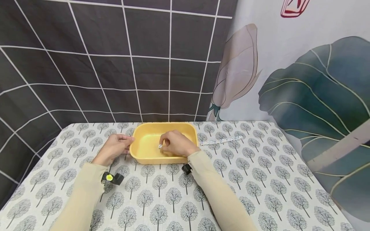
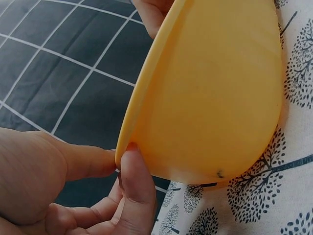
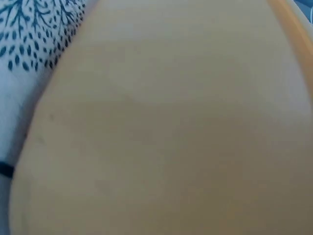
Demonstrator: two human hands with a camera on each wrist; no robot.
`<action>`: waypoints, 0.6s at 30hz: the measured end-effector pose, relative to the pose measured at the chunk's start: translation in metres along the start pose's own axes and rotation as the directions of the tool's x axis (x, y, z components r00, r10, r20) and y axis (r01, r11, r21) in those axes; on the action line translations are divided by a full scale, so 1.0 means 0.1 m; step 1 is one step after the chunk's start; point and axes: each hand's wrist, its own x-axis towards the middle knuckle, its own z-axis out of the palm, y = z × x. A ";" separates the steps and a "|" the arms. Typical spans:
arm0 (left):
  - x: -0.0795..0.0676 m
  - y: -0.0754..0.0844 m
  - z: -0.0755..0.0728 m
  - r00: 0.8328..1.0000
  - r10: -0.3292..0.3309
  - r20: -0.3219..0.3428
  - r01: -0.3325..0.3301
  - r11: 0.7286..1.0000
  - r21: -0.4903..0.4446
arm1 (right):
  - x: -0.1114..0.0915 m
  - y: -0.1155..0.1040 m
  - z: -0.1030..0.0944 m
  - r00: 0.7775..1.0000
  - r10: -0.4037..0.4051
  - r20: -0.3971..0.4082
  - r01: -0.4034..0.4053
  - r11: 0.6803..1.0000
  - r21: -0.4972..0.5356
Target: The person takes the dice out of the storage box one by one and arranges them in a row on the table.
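A yellow plastic tub (image 1: 141, 147) stands on the table in the head view. At its left end my left hand (image 1: 115, 146) pinches the rim; the left wrist view shows thumb and forefinger (image 2: 93, 161) on either side of the edge. My right hand (image 1: 177, 143) reaches down into the tub with bent fingers. Between its thumb and fingertips is a small white block with dark marks (image 1: 160, 146), too small to identify. The tub's outer wall (image 3: 161, 117) fills most of the right wrist view, hiding the right fingers there.
To the right of the tub lies a long, thin white strip with small dark and blue marks (image 1: 221, 141). A tree-print cloth (image 1: 173, 195) covers the table. Behind it hangs a dark cloth with white grid lines (image 1: 150, 73), beside a flower-print curtain (image 1: 289, 80).
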 end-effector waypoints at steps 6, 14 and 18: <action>0.00 0.00 0.00 1.000 -0.005 0.003 0.005 1.000 0.003 | -0.03 0.00 -0.06 1.000 -0.011 -0.018 0.011 1.000 0.013; 0.00 0.00 -0.02 1.000 0.005 -0.009 -0.005 1.000 0.008 | -0.10 0.01 -0.19 0.999 -0.039 -0.037 0.040 0.999 0.011; 0.00 0.00 -0.01 1.000 0.005 0.003 -0.005 1.000 0.004 | -0.14 0.04 -0.26 0.998 -0.040 -0.043 0.041 0.999 0.008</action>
